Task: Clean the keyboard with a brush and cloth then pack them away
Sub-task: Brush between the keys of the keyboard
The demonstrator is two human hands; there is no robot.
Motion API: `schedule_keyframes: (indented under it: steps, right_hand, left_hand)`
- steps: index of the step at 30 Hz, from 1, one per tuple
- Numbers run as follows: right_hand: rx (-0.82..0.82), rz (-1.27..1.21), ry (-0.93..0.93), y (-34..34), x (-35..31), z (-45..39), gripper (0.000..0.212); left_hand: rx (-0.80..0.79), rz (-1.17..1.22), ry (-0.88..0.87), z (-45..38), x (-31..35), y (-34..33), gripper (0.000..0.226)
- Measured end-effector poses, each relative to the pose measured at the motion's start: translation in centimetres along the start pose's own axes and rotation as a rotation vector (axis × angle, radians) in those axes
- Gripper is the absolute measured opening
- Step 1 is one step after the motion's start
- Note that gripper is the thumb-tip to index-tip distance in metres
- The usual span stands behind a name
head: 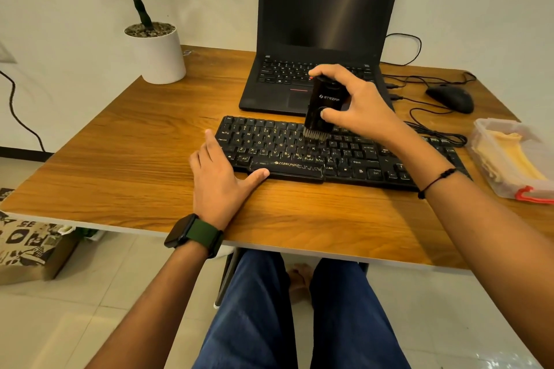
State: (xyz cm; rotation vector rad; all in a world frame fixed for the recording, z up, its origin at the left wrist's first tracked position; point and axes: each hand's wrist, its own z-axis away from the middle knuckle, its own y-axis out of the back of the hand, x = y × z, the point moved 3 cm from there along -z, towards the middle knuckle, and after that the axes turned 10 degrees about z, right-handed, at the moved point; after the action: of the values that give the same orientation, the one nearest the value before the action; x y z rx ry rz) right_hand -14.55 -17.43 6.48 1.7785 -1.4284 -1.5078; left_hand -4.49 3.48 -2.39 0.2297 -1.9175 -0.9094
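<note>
A black keyboard [299, 156] lies across the middle of the wooden table [135, 165]. My right hand [356, 102] grips a black block-shaped brush [323, 108] upright, its pale bristles touching the upper key rows near the keyboard's centre. My left hand [221, 177] lies flat on the table at the keyboard's left end, with the thumb along the front edge by the space bar and the fingers against the left side. A yellow cloth [509, 156] sits inside a clear plastic box [485, 165] at the right edge.
An open black laptop [323, 33] stands just behind the keyboard. A black mouse [449, 97] and loose cables lie at the back right. A white potted plant [156, 51] stands at the back left corner. A patterned bag sits on the floor at left.
</note>
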Motion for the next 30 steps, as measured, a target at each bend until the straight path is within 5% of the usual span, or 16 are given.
schedule_keyframes:
  steps: [6, 23, 30]
  right_hand:
    - [0.020, 0.116, 0.006, -1.0, 0.7, -1.3, 0.060]
    - [-0.130, -0.054, 0.004, 0.0, 0.0, 1.4, 0.060]
    - [0.036, -0.032, -0.015, 0.3, -0.4, -0.2, 0.060]
  left_hand:
    - [0.003, 0.002, -0.002, 0.0, 0.0, 0.0, 0.118]
    - [-0.004, -0.003, -0.004, 0.1, 0.2, 0.0, 0.117]
    - [-0.005, 0.009, 0.003, 0.1, 0.3, 0.1, 0.116]
